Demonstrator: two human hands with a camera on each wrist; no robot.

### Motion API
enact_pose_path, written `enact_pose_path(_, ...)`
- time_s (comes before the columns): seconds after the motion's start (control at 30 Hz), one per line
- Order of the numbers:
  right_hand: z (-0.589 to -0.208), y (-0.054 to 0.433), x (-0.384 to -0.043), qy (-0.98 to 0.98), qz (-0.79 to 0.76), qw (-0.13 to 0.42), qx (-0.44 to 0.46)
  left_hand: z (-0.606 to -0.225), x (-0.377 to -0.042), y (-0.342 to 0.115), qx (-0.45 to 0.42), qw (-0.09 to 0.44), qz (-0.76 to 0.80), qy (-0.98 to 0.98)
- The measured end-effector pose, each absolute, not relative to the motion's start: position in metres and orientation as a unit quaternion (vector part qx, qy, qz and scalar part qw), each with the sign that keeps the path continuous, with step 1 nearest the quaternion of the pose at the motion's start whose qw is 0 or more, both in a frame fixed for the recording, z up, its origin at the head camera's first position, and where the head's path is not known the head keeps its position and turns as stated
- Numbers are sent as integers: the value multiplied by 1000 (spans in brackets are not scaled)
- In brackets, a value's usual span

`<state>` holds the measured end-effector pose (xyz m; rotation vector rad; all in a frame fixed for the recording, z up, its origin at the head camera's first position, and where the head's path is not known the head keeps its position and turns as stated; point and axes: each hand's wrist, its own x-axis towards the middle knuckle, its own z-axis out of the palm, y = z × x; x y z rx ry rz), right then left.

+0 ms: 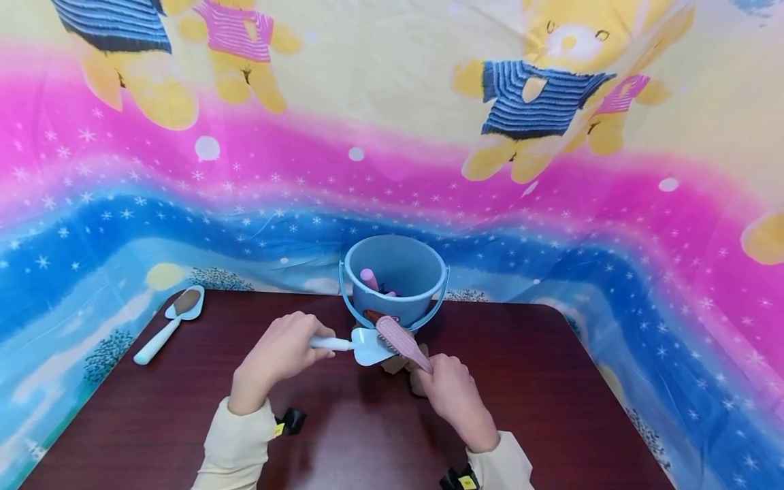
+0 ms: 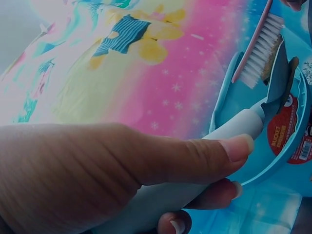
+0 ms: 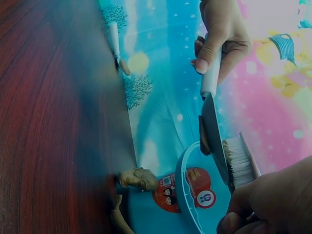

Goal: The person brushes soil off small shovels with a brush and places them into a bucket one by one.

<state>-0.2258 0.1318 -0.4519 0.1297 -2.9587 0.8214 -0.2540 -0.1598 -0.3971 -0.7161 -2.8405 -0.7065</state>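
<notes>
The left hand (image 1: pixel 286 350) curled round the white handle of a spade (image 1: pixel 367 348); the right hand (image 1: pixel 454 393) gripped a pink brush (image 1: pixel 401 338), bristles facing the spade's blade. Just beyond stood a blue bucket (image 1: pixel 412 267), brown pieces (image 1: pixel 395 366) near its base. Another spade (image 1: pixel 160 340) lay far left.

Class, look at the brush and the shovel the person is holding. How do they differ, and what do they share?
Colour: the brush is pink with pale bristles, while the shovel has a pale blue blade and a whitish handle.
Working end: the brush has many bristles; the shovel has a broad, smooth blade.
Hand: the right hand grips the brush; the left hand grips the shovel.
Shared: both have handles.
</notes>
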Motion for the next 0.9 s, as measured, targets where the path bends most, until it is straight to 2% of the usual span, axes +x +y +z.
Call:
enact_pose_path(0.2,-453,138,-228,-960,272,49,44,-398,-256,-165,-244,71,-230,-939)
enact_pose_path(0.9,-455,150,-234,-951,302,53,28,-398,-257,-169,-228,73,-242,-940)
